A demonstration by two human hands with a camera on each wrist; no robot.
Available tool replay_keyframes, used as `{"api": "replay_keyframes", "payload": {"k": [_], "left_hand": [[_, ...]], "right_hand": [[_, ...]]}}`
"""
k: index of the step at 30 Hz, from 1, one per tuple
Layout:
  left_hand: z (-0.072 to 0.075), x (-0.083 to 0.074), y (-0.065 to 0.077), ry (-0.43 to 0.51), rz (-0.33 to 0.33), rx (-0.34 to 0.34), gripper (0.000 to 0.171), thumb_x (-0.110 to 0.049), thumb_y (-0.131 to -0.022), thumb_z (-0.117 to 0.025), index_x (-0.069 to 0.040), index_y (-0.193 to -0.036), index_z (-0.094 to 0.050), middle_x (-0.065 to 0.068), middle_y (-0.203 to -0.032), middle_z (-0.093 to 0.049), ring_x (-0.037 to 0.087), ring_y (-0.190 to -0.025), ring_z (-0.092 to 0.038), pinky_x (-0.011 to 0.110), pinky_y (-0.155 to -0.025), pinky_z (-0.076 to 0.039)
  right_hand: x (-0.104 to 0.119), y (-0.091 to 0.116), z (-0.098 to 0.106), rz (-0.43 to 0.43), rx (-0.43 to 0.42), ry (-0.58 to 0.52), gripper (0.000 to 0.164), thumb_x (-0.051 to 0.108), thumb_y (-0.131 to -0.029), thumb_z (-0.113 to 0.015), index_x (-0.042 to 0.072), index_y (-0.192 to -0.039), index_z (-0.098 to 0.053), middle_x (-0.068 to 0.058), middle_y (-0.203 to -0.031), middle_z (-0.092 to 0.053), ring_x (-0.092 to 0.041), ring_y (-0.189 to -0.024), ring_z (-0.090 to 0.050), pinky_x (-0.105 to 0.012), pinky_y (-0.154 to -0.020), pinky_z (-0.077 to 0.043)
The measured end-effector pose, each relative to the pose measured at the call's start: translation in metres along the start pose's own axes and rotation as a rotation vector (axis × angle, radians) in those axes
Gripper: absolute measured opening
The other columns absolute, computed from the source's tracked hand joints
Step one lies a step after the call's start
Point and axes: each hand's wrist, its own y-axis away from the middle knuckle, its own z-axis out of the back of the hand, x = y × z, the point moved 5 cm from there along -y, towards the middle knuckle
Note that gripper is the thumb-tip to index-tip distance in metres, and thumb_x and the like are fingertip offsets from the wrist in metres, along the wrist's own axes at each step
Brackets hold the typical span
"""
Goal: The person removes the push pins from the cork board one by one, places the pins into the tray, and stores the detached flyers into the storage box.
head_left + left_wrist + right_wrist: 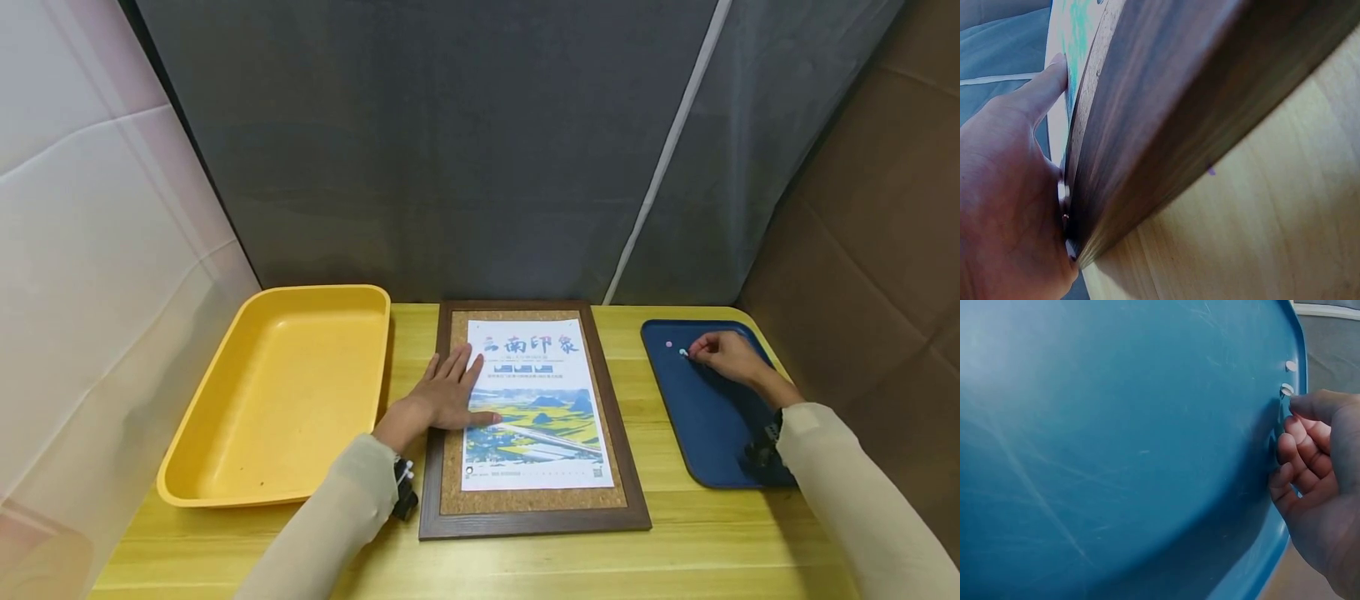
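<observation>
My left hand (450, 397) lies flat with spread fingers on a printed poster (536, 367), which rests on a cork board (532, 502) in a dark wooden frame (536, 524). In the left wrist view, its thumb (1054, 78) reaches over the frame's edge onto the paper. Over the far part of a blue tray (720, 433), my right hand (726, 354) has its fingers curled. Its thumb and fingertips pinch the edge of a small white thumbtack (1286, 390); the grip is partly hidden. A pinkish thumbtack (669, 343) lies beside it on the tray.
A large yellow tray (300, 400) stands left of the board on the wooden table (525, 567). Grey cloth (427, 150) closes off the back. White cloth (97, 250) hangs at the left and brown cloth (877, 242) at the right.
</observation>
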Motion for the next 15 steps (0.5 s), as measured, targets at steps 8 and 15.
{"api": "replay_keyframes", "payload": {"k": [8,15], "left_hand": [[0.0,0.0,-0.001,0.004,-0.004,0.005,0.112,-0.079,-0.096,-0.05,-0.012,-0.172,-0.002,0.014,-0.178,0.01,0.033,-0.165,0.008,0.058,-0.13,0.005],[0.001,-0.001,0.0,0.012,-0.011,0.011,0.112,-0.079,-0.096,-0.05,-0.011,-0.172,-0.002,0.015,-0.177,0.01,0.034,-0.164,0.008,0.059,-0.13,0.005]], "right_hand": [[0.011,0.006,0.003,0.018,-0.059,0.023,0.015,0.011,-0.103,-0.068,-0.003,-0.104,-0.072,-0.011,-0.091,-0.07,-0.019,-0.079,-0.059,-0.025,-0.067,-0.047],[0.033,0.013,0.0,0.075,-0.076,0.001,0.014,0.01,-0.102,-0.07,-0.003,-0.105,-0.072,-0.012,-0.091,-0.071,-0.017,-0.076,-0.059,-0.024,-0.065,-0.048]]}}
